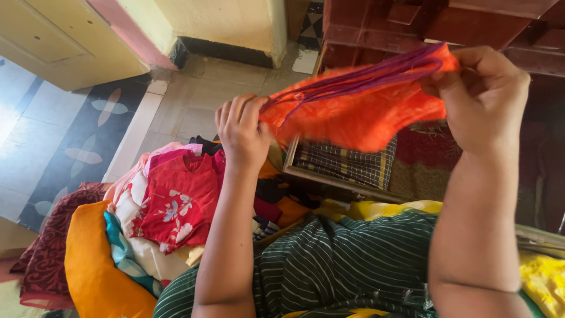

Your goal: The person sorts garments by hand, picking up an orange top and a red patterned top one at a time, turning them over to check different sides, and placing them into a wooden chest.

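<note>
Orange garment (pixel 359 112) with purple trim — stretched taut, left hand (pixel 241 132) and right hand (pixel 485 97) each clenched on an end, held clear above the clothes pile (pixel 170 206).

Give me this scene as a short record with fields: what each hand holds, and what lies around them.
left hand: left hand grips one end of the orange garment
right hand: right hand pinches the other end, near its purple trim
garment state: stretched between both hands, held in the air
below left: pile of clothes, with a red flowered top uppermost
behind garment: checked cushion
lap: green striped cloth
floor: patterned tiles
</note>
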